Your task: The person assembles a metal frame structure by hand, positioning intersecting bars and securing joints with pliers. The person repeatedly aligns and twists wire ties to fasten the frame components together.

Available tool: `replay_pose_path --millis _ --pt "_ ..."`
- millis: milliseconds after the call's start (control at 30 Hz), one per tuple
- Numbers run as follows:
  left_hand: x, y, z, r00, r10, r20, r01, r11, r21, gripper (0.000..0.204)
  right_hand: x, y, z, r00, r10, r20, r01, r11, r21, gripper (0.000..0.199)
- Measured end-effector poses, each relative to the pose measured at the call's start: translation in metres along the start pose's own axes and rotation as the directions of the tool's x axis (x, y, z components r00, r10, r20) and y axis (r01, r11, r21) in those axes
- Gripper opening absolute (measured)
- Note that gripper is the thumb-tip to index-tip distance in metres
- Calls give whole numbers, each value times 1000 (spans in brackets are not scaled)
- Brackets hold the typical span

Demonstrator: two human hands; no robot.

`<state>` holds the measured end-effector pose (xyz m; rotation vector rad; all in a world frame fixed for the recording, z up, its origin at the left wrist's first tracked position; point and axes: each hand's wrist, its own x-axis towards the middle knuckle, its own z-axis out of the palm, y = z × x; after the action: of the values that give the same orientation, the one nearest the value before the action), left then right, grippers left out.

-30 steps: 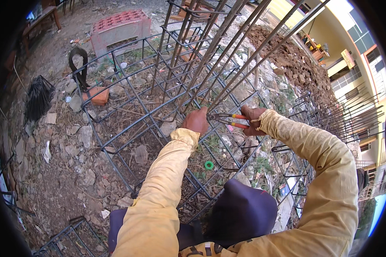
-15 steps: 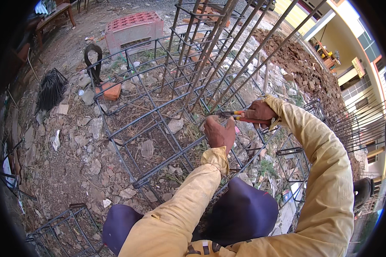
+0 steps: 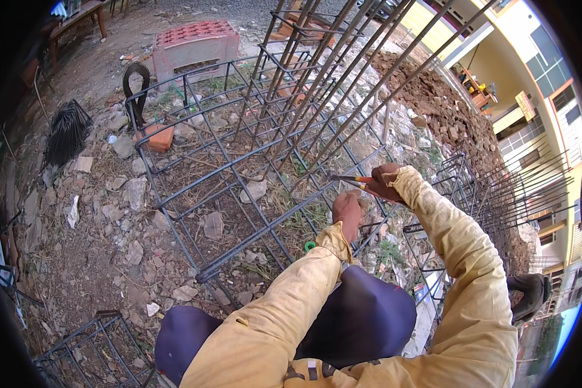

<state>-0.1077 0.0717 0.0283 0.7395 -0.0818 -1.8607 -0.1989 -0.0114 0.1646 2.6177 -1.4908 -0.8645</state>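
My right hand (image 3: 386, 182) is closed around the orange and yellow handles of a pair of pincers (image 3: 354, 179). Their dark jaws point left and meet a bar crossing of the steel rebar cage (image 3: 236, 249), as far as I can see. Just below the jaws, my left hand (image 3: 348, 215) has its fingers curled over the cage; whatever they hold is hidden. The cage's blue-grey bars lie in a grid low over the ground. From its far right part, several tall rebar rods (image 3: 349, 76) rise at a slant.
A red-topped crate (image 3: 196, 48) stands beyond the cage. A looped wire bundle (image 3: 136, 94) rises beside a brick (image 3: 155, 138), with a dark wire bundle (image 3: 68, 132) farther left. Another rebar frame (image 3: 97, 346) lies lower left. Rubble covers the ground; dug soil (image 3: 443, 107) lies at the right.
My left hand has shifted right and slightly down, away from the pincers' jaws. The right hand has turned the pincers a little. A small green ring now shows beside my left sleeve.
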Motion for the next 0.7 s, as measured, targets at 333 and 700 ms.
replay_pose_path --millis 333,700 --pt "-10 -9 -3 1000 11 -25 -10 999 44 42 -153 60 98 529 800 -284 -127 405 905 40" --pt "-10 -27 -9 991 -82 108 44 948 317 47 -100 56 108 316 933 -171 327 62 943 29"
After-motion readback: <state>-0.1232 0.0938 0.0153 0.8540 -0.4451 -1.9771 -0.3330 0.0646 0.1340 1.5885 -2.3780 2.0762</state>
